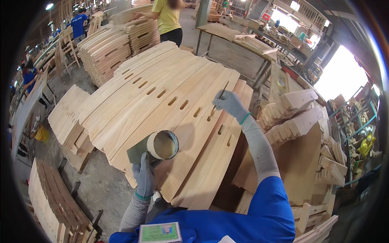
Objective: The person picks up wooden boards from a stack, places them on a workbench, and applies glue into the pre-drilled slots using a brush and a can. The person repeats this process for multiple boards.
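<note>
Pictured pinching a thin brush [224, 90] tightly in the gloved right hand [230, 103] at two o'clock, tip down at an oval slot [209, 118] in pale wooden planks [133, 105] laid out across the center. Gripping a green-and-white can [150, 146] of beige liquid [165, 146] at eight o'clock in the gloved left hand [144, 176], curled around its side, partly hidden by it. Blocking part of the planks from view with the can. Flanked by stacked slotted boards [104, 54] at ten o'clock, wooden blocks [289, 117] at three, and backed by a workbench [219, 31] at one.
</note>
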{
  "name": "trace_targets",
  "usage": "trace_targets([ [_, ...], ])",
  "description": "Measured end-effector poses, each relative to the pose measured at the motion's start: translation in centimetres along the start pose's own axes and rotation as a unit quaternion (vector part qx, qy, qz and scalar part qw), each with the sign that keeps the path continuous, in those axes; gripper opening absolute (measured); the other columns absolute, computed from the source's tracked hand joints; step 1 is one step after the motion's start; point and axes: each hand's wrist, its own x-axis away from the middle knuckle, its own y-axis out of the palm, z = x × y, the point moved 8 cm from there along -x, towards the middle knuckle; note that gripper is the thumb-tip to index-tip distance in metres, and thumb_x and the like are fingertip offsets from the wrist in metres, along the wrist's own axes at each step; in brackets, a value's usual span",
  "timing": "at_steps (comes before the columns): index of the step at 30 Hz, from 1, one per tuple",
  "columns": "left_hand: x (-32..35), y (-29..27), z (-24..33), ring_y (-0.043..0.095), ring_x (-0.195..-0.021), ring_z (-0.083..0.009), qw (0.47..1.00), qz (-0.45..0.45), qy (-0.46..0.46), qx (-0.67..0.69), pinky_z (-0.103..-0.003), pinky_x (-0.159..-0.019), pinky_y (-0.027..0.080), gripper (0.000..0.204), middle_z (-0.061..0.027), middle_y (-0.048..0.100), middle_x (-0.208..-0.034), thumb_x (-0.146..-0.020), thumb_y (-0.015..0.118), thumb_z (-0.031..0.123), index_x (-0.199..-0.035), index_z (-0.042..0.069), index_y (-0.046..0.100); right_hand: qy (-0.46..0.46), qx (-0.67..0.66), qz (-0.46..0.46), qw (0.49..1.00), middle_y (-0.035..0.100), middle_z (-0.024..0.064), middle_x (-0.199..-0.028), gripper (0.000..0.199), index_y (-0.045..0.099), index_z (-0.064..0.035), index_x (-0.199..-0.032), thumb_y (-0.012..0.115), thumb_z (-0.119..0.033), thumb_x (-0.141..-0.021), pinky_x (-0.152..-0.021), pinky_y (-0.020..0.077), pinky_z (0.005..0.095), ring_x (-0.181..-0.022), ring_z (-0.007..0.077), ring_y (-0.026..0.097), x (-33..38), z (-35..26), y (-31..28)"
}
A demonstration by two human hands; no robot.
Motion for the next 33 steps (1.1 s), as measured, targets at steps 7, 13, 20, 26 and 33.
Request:
trace_targets([
  [7,-2.6,1.3,3.0,0.059,-0.073,-0.0138,0.945,-0.007,-0.177,0.275,-0.039,-0.072,0.058,0.019,-0.0084,0.057,-0.09,-0.095,0.047,0.013,-0.105,-0.002,0.054,-0.125,-0.037,0.106,0.986,0.061,0.0061,-0.073,0.004,0.059,0.0005,-0.082,0.061,-0.003,-0.08,-0.064,0.0504,0.023,-0.066,0.0108,0.06,4.8,-4.0,-3.5],
  [13,-4.1,0.3,4.8,0.063,-0.068,-0.0116,0.945,-0.033,-0.152,0.289,-0.024,-0.057,0.054,0.016,-0.0073,0.063,-0.091,-0.093,0.052,0.012,-0.104,0.0,0.056,-0.164,-0.144,0.103,0.97,0.063,0.01,-0.081,0.008,0.056,0.0011,-0.084,0.058,0.008,-0.082,-0.069,0.0505,0.0244,-0.074,0.0132,0.061,14.4,-14.4,1.3],
  [20,-4.0,-0.8,7.6,0.059,-0.06,-0.011,0.982,-0.091,0.017,0.163,-0.027,-0.057,0.053,0.018,-0.0065,0.062,-0.082,-0.093,0.051,0.008,-0.104,-0.004,0.057,-0.209,-0.134,0.012,0.969,0.064,0.0127,-0.087,0.013,0.054,0.0005,-0.087,0.06,0.01,-0.081,-0.07,0.0501,0.024,-0.078,0.0135,0.061,18.9,-16.8,8.0],
  [26,-3.8,-1.9,7.7,0.049,-0.051,-0.0084,0.966,-0.087,0.003,0.245,-0.03,-0.058,0.054,0.013,-0.0026,0.05,-0.065,-0.093,0.051,0.005,-0.1,-0.003,0.057,-0.198,-0.246,0.079,0.945,0.063,0.0151,-0.089,0.012,0.053,0.0024,-0.09,0.055,0.011,-0.083,-0.074,0.0561,0.0327,-0.079,0.0201,0.065,20.0,-16.0,7.2],
  [33,-3.4,-1.3,7.1,0.049,-0.044,-0.0103,0.944,-0.009,-0.115,0.308,-0.038,-0.063,0.057,0.029,-0.0023,0.046,-0.049,-0.093,0.054,0.017,-0.07,0.001,0.059,-0.173,-0.329,0.102,0.923,0.061,0.0168,-0.091,0.012,0.051,0.0022,-0.091,0.048,0.011,-0.084,-0.075,0.0575,0.0369,-0.08,0.0239,0.066,20.0,-12.9,9.0],
])
